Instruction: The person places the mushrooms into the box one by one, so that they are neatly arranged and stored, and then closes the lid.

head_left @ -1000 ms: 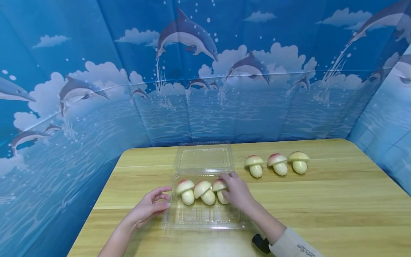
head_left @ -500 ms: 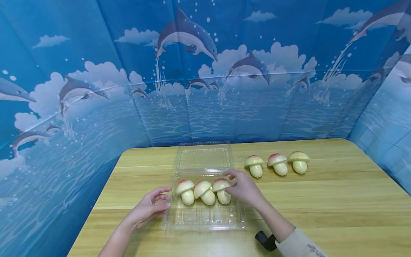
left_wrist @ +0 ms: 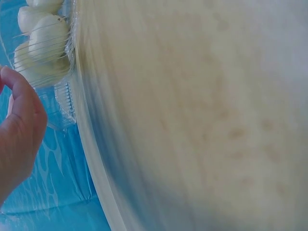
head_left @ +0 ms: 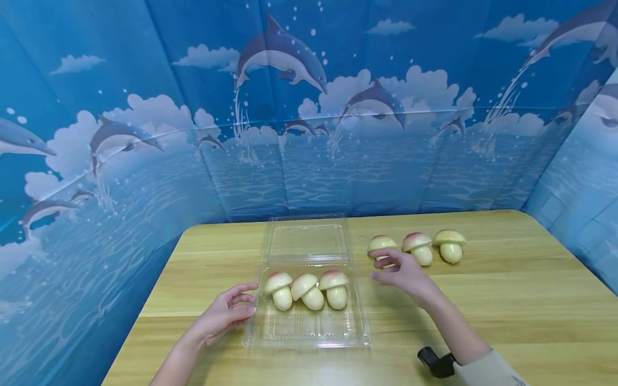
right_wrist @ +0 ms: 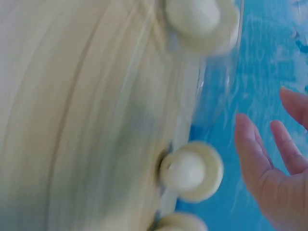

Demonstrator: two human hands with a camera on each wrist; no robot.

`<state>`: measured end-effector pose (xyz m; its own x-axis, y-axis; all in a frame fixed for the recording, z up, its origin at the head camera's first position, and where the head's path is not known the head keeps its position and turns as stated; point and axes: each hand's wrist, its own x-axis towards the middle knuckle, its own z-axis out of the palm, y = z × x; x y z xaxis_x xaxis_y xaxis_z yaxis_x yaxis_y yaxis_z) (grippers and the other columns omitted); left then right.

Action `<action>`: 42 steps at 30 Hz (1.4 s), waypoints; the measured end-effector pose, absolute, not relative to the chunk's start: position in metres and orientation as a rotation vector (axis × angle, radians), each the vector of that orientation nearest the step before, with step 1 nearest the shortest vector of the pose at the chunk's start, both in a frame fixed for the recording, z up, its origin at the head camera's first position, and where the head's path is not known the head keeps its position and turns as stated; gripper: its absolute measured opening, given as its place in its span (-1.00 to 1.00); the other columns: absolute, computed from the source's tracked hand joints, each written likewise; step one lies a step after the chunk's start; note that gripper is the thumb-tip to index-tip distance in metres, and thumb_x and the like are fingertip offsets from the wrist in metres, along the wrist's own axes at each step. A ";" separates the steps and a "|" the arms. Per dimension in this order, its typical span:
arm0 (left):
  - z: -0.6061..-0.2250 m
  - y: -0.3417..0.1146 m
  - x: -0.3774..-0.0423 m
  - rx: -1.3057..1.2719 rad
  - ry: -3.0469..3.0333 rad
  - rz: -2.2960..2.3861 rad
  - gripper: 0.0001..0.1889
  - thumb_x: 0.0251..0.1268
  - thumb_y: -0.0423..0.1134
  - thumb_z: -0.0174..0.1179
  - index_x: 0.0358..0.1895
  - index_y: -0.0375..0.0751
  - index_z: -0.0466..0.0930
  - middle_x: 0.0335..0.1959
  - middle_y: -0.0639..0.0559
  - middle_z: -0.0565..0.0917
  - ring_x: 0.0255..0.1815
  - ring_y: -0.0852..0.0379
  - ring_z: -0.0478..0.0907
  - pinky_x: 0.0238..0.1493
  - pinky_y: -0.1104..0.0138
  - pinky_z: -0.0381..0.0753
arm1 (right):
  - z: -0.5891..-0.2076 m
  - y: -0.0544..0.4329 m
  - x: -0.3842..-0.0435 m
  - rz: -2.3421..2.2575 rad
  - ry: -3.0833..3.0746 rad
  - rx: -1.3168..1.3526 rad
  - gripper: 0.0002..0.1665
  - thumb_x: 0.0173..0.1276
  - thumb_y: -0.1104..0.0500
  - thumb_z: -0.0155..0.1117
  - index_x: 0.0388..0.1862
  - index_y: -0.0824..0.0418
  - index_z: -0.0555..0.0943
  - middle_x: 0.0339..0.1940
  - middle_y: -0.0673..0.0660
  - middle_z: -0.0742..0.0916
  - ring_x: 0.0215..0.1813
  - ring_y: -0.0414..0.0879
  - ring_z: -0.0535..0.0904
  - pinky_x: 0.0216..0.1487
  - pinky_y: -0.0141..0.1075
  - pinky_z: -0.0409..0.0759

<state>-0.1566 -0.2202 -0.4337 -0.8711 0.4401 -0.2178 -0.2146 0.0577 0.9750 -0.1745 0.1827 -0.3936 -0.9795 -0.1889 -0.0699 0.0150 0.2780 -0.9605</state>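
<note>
Three toy mushrooms (head_left: pixel 313 292), pale with pink-tinged caps, lie in a row in the clear plastic container (head_left: pixel 309 339), its hinged lid (head_left: pixel 309 238) laid back. My left hand (head_left: pixel 227 311) rests at the container's left edge, fingers loosely bent; in the left wrist view the same hand (left_wrist: pixel 21 130) is beside the container wall. Over the table my right hand (head_left: pixel 405 276) hovers with spread fingers, nearest to the leftmost loose mushroom (head_left: pixel 381 243), partly covering it. In the right wrist view that hand (right_wrist: pixel 279 168) holds nothing.
Two more loose mushrooms, a pink-capped one (head_left: pixel 418 248) and a yellowish one (head_left: pixel 450 246), lie at the back right of the wooden table (head_left: pixel 507 300). A dolphin-print curtain (head_left: pixel 309 161) hangs behind the table. A black device (head_left: pixel 436 362) is at my right wrist.
My right hand has let go of the rightmost mushroom in the container and moved right to the loose row. My left hand has stayed in place.
</note>
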 end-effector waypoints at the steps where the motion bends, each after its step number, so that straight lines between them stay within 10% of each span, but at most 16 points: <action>1: -0.434 -0.220 -0.156 0.223 1.876 1.866 -0.33 0.24 -0.41 0.15 0.37 -0.42 0.05 -0.09 -0.06 0.40 -0.24 0.21 0.51 -0.24 0.40 0.54 | -0.395 0.188 -0.174 -1.807 2.349 -0.149 -0.35 0.19 0.25 0.32 0.22 0.44 0.35 -0.02 0.38 0.52 -0.13 0.00 0.55 -0.10 -0.09 0.60; 25: -0.434 -0.219 -0.156 0.214 1.859 1.888 -0.32 0.22 -0.43 0.15 0.37 -0.42 0.04 -0.08 -0.07 0.40 -0.23 0.19 0.52 -0.21 0.40 0.55 | -0.408 0.269 -0.166 -1.829 2.388 -0.077 -0.28 0.30 0.20 0.23 0.29 0.51 0.17 -0.04 0.28 0.54 -0.14 -0.16 0.60 -0.08 -0.17 0.60; 34: -0.433 -0.220 -0.156 0.221 1.862 1.880 -0.32 0.24 -0.43 0.15 0.38 -0.41 0.04 -0.07 -0.09 0.40 -0.23 0.19 0.52 -0.23 0.41 0.55 | -0.414 0.303 -0.166 -1.907 2.418 0.010 -0.64 0.32 0.22 0.21 0.05 -0.03 0.40 -0.19 -0.04 0.57 -0.19 -0.30 0.58 -0.15 -0.32 0.61; 42: -0.433 -0.220 -0.156 0.229 1.865 1.876 -0.32 0.23 -0.43 0.15 0.37 -0.42 0.04 -0.08 -0.07 0.40 -0.24 0.21 0.52 -0.23 0.41 0.55 | -0.424 0.326 -0.167 -2.023 2.377 0.087 -0.60 0.29 0.27 0.24 0.02 -0.07 0.39 -0.29 -0.15 0.61 -0.25 -0.34 0.59 -0.23 -0.38 0.62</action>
<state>-0.1563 -0.2199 -0.4330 -0.8701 0.4444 -0.2132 -0.2158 0.0455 0.9754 -0.1667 0.3263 -0.4238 -0.9983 0.0302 -0.0502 0.0544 0.1591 -0.9858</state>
